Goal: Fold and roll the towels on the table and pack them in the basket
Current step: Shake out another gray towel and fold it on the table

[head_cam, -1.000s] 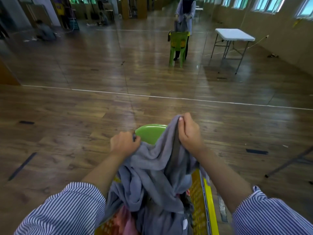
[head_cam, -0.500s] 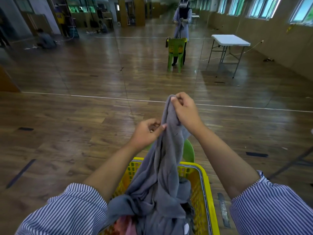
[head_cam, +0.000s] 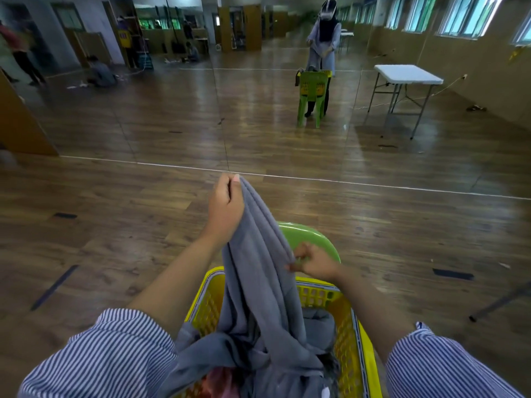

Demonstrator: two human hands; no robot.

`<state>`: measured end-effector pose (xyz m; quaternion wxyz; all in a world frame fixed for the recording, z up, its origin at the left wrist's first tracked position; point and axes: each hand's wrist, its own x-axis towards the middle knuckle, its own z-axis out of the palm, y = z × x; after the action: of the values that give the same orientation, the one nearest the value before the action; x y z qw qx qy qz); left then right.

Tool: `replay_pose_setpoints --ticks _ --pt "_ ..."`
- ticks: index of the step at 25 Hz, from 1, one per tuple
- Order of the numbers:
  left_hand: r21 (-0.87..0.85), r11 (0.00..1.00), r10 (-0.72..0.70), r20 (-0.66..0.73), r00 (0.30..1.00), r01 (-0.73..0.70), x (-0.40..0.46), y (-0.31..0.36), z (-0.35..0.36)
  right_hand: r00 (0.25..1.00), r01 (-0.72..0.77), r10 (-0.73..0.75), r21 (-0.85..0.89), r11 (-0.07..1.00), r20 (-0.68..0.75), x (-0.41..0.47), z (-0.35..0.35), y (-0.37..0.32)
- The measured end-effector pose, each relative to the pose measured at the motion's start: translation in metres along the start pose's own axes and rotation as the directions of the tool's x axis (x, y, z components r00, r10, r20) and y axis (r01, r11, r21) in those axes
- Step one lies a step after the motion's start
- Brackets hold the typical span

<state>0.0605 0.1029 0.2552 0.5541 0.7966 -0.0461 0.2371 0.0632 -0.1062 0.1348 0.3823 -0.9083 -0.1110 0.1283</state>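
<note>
We hold the grey towel [head_cam: 253, 282] up out of the yellow basket [head_cam: 360, 334] with both hands. Our left hand [head_cam: 225, 209] is the high one: its fingers are curled tight and pinch the top edge of the cloth. Lower down and to the right of this grip, our right hand [head_cam: 314, 261] pinches a side edge of the same towel between thumb and fingers, just in front of the green chair back [head_cam: 313, 237]. Below the two grips the towel hangs in long folds, and its lower part lies bunched inside the basket, on top of other cloth, where something pink [head_cam: 218, 380] shows. We judge that the towel is only being lifted out and opened, so the folding and rolling are not yet begun. The first risk is under the grips: the lower end may be caught with the other pieces, so a further lift could drag them over the rim and onto the wooden floor [head_cam: 115, 225]. The second risk is at the right hand, where only a little edge is pinched; if we pull the hands apart quickly, this edge could slip out and the towel would swing down from the left hand alone. Also, the only table [head_cam: 408, 74] that shows stands far beyond our hands, so we would have to carry the towel there.
</note>
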Motion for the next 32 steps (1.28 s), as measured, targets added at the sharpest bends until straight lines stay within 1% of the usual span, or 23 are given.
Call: replay_pose_setpoints --ticks 2,5,7,8,10,11,12,13,14,15,16,17,18,19,20,22,23,24,25,26,28,30,32 --pt "0.085 0.996 -0.001 -0.081 0.997 0.008 0.006 -0.011 -0.013 0.999 0.032 -0.023 0.181 0.983 -0.049 -0.003 -0.01 0.001" --pt "0.218 0.974 -0.014 -0.196 0.98 0.057 0.013 -0.024 -0.026 0.989 0.122 -0.095 0.263 0.957 -0.112 -0.011 -0.035 -0.01" --pt "0.266 0.951 -0.088 -0.248 0.965 0.155 0.021 -0.031 -0.031 0.975 0.175 -0.119 0.321 0.931 -0.185 -0.013 -0.056 -0.032" --pt "0.284 0.935 -0.139 -0.259 0.956 0.213 0.026 -0.035 -0.034 0.967 0.189 -0.104 0.382 0.905 -0.231 -0.014 -0.067 -0.046" --pt "0.355 0.891 -0.205 -0.238 0.949 0.282 0.034 -0.041 -0.039 0.929 0.284 -0.092 0.533 0.797 -0.357 -0.018 -0.098 -0.081" --pt "0.398 0.872 -0.219 -0.201 0.955 0.284 0.038 -0.04 -0.04 0.894 0.361 -0.111 0.55 0.753 -0.433 -0.02 -0.115 -0.101" --pt "0.401 0.877 -0.223 -0.151 0.963 0.266 0.041 -0.036 -0.039 0.868 0.408 -0.141 0.522 0.749 -0.476 -0.023 -0.132 -0.121" --pt "0.332 0.914 -0.217 -0.082 0.973 0.232 0.041 -0.024 -0.037 0.859 0.427 -0.188 0.464 0.776 -0.476 -0.027 -0.147 -0.142" --pt "0.186 0.963 -0.199 0.006 0.98 0.195 0.041 -0.006 -0.033 0.867 0.416 -0.234 0.382 0.826 -0.439 -0.03 -0.158 -0.161" --pt "-0.007 0.983 -0.181 0.13 0.975 0.183 0.04 0.016 -0.028 0.885 0.394 -0.27 0.301 0.869 -0.378 -0.032 -0.165 -0.179" --pt "-0.19 0.96 -0.149 0.279 0.949 0.206 0.039 0.039 -0.021 0.902 0.371 -0.284 0.249 0.895 -0.326 -0.03 -0.17 -0.191" --pt "-0.29 0.925 -0.109 0.414 0.904 0.244 0.039 0.058 -0.014 0.911 0.357 -0.282 0.234 0.904 -0.301 -0.029 -0.173 -0.202" --pt "-0.327 0.909 -0.061 0.512 0.857 0.26 0.037 0.073 -0.006 0.91 0.355 -0.277 0.236 0.905 -0.309 -0.027 -0.173 -0.209" --pt "-0.333 0.913 -0.017 0.55 0.835 0.238 0.036 0.082 0.001 0.899 0.37 -0.278 0.249 0.895 -0.339 -0.026 -0.172 -0.214" --pt "-0.34 0.92 0.011 0.515 0.857 0.193 0.036 0.087 0.007 0.882 0.393 -0.281 0.26 0.882 -0.379 -0.026 -0.17 -0.213" --pt "-0.356 0.933 0.058 0.306 0.95 0.058 0.041 0.089 0.01 0.878 0.398 -0.271 0.286 0.872 -0.396 -0.031 -0.16 -0.202" --pt "-0.343 0.939 0.078 0.198 0.977 -0.005 0.045 0.089 0.008 0.91 0.343 -0.234 0.304 0.889 -0.343 -0.034 -0.151 -0.191" --pt "-0.336 0.94 0.093 0.116 0.989 -0.049 0.048 0.089 0.004 0.948 0.272 -0.194 0.323 0.907 -0.253 -0.036 -0.138 -0.176" --pt "-0.329 0.941 0.102 0.057 0.993 -0.078 0.051 0.09 -0.001 0.975 0.207 -0.166 0.333 0.92 -0.15 -0.038 -0.121 -0.161" --pt "-0.322 0.942 0.107 0.01 0.994 -0.098 0.053 0.09 -0.006 0.986 0.164 -0.145 0.331 0.929 -0.082 -0.038 -0.105 -0.146" --pt "-0.303 0.947 0.095 -0.06 0.994 -0.109 0.058 0.089 -0.017 0.994 0.099 -0.071 0.386 0.917 -0.087 -0.033 -0.08 -0.117" --pt "-0.306 0.946 0.069 -0.126 0.99 -0.105 0.063 0.087 -0.028 0.995 0.053 -0.004 0.521 0.852 -0.095 -0.03 -0.067 -0.103" --pt "-0.308 0.945 0.063 -0.151 0.987 -0.107 0.065 0.086 -0.035 0.998 0.04 -0.002 0.58 0.814 -0.065 -0.029 -0.056 -0.101"
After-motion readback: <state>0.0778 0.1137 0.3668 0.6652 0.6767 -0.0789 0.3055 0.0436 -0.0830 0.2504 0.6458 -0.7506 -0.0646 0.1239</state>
